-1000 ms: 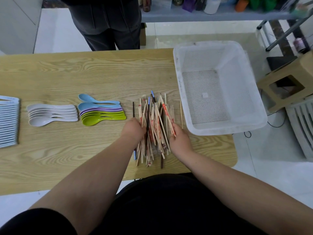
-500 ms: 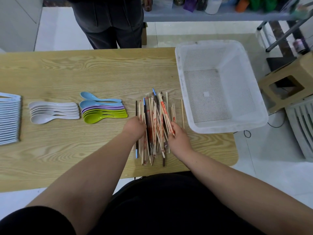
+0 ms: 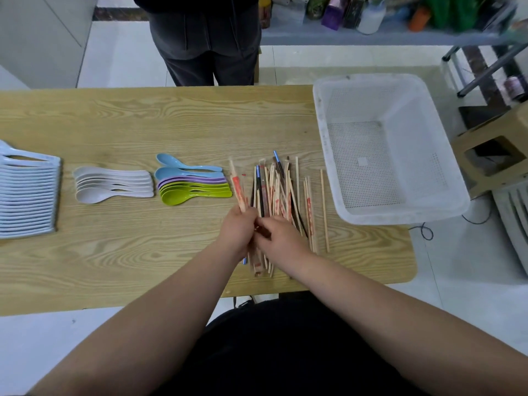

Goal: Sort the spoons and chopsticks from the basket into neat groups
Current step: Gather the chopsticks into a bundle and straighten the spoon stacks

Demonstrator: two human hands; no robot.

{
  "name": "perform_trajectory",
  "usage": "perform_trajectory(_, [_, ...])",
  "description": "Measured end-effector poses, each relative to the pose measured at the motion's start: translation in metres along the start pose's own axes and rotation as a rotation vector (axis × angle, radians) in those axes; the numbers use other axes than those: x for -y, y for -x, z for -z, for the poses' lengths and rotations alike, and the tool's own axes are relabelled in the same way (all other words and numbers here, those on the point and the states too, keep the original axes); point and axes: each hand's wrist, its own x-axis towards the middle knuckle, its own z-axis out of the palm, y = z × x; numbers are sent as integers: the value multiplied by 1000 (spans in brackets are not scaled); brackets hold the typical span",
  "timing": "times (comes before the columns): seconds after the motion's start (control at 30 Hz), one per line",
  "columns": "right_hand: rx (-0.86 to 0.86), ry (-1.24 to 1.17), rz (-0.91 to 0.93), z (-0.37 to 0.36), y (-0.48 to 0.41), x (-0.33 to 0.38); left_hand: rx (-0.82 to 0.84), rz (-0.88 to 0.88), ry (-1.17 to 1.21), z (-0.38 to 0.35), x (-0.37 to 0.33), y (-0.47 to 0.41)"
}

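Raked straighter than a second ago: chopsticks (image 3: pixel 281 190), on the table (image 3: pixel 143 132) between spoons (image 3: pixel 194 185) and basket (image 3: pixel 371 167). Gripping one red-printed pair (image 3: pixel 238 187) in the left hand (image 3: pixel 238 228), drawn leftward from the pile. Cannot tell whether the right hand (image 3: pixel 283 240) pinches or just rests there. Probably splitting by kind now.

Basket (image 3: pixel 368 79): one.
White spoons (image 3: pixel 114 185): about five, in one stack.
Blue spoons (image 3: pixel 171 167): two.
Purple spoons (image 3: pixel 197 181): two, as far as it shows.
Green spoons (image 3: pixel 194 192): at least three; the layers overlap.
Pale blue utensils (image 3: pixel 28 195): one tight row, too close to count.
Chopsticks (image 3: pixel 285 192): some dozens, crossing; no exact count.
Hands: two, left hand (image 3: pixel 237 227), right hand (image 3: pixel 281 241).
Worktop (image 3: pixel 143 124): one.
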Motion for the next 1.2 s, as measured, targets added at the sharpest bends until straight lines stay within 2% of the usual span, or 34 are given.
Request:
perform_trajectory(0.1, [-109,8,-166,8,-4,-19,-70,-25,-163,12,6,-9])
perform_trajectory(0.2, [-189,79,-345,19,-13,-41,-49,-111,-603,23,12,-19])
perform_trajectory(0.33, [-161,247,-393,18,-35,-50,-7,-207,-884,21,19,-29])
perform_trajectory(0.43, [-137,378,-354,13,-46,-50,-10,-229,-928,15,25,-32])
perform_trajectory(0.77, [-55,394,-361,20,-53,-48,-87,-211,-965,3,27,-38])
perform_trajectory(1.07, [-78,59,-467,30,-46,-56,-70,-198,-1081,-1,23,-43])
perform_trajectory(1.2, [-136,-146,-523,30,-38,-57,-63,-183,-1016,1,22,-45])
